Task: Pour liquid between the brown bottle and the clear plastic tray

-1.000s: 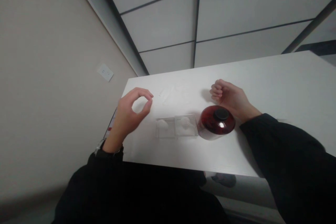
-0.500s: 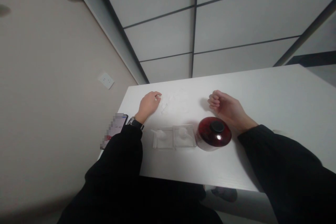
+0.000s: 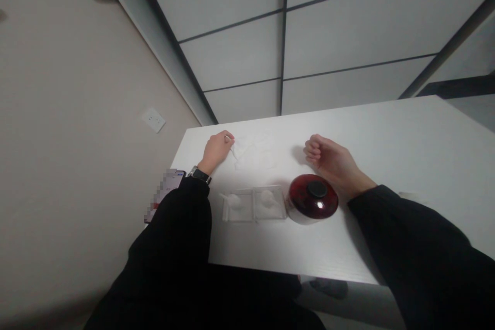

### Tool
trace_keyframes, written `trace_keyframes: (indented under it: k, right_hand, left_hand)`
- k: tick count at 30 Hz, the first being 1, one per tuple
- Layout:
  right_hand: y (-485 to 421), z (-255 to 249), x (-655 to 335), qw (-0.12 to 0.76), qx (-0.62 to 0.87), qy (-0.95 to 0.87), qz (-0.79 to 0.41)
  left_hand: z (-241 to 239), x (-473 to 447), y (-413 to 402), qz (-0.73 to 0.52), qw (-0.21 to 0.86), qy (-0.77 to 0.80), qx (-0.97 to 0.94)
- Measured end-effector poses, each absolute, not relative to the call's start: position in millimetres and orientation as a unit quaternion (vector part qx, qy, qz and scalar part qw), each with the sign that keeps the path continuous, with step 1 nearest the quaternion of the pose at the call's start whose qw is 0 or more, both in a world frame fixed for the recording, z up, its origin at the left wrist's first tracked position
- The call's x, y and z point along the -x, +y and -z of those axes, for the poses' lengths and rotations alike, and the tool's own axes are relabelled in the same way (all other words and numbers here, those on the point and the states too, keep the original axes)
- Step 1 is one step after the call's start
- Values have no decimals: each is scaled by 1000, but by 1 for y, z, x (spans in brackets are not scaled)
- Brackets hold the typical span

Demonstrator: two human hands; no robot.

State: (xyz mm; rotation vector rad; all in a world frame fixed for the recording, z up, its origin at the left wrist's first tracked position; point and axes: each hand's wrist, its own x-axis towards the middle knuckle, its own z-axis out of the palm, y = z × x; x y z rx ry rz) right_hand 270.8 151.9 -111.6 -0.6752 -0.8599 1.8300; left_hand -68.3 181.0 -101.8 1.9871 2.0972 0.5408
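My left hand (image 3: 217,149) is at the far left of the white table, its fingers closed in a pinch at the near-left corner area of a thin whitish sheet (image 3: 253,152). Whether that sheet is tissue or plastic film I cannot make out. With fingers curled, my right hand (image 3: 328,157) rests on its side just behind a round container with a dark red lid (image 3: 313,197); nothing shows in it. Left of the container stands a clear two-compartment box (image 3: 254,216). Each compartment holds a small white spoon-like piece (image 3: 233,201).
A phone (image 3: 170,188) lies at the table's left edge, beside my left sleeve. The white table (image 3: 270,252) runs up to the panelled doors (image 3: 328,98) behind it. A wall socket (image 3: 154,120) is on the left wall. Partly behind my right sleeve lies a pale flat object (image 3: 413,197).
My left hand has moved slightly back and its fingers have closed on the whitish sheet, which now looks more spread out. My right hand stays in place, fingers curled. The view has shifted a little.
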Motion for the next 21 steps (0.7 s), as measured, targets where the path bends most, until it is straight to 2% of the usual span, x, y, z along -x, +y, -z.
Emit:
trace_keyframes:
  k: [8,21]
  right_hand:
    - [153,113,-271,487,272,-342,-756]
    - [152,112,-272,481,290,-374,-738]
  left_hand:
    - [102,73,203,-195,108,682,-697]
    - [80,76,231,-146,109,635,-751]
